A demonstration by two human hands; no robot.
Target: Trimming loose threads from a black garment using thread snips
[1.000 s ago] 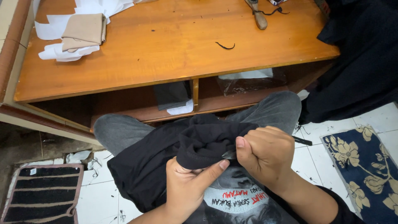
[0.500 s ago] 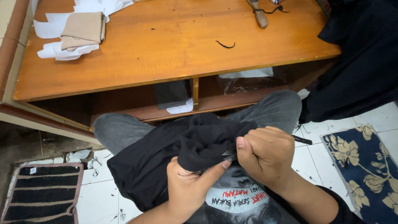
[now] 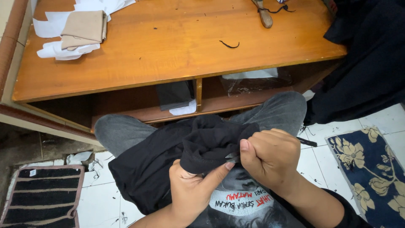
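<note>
Left hand: grip closed on a bunched fold of black garment, thumb stretched up along the fold's lower edge, fingers hidden beneath the cloth.

Right hand: grip closed in a fist around a small metal cutting tool; only its grey tips show, between thumb and forefinger, touching the cloth edge just above the left thumb tip. A thin dark end sticks out past the far side of the fist; whether it belongs to the tool cannot be told.

Black garment: held between both grips, the gathered part raised just left of the right fist, the rest draped down and outward from the left grip over the person's lap and grey-trousered knees.

Beyond the grips, past the knees: low wooden surface with an open shelf under it holding dark and clear flat items.

On the surface, far from both grips: folded tan cloth on white paper pieces, toward the left-hand side; a short black thread lying loose near the middle; a wooden-handled tool at the far edge.

Outward of the right grip: heap of dark fabric, and a blue flowered mat on the white tiled floor.

Outward of the left grip: striped dark mat on the floor.
</note>
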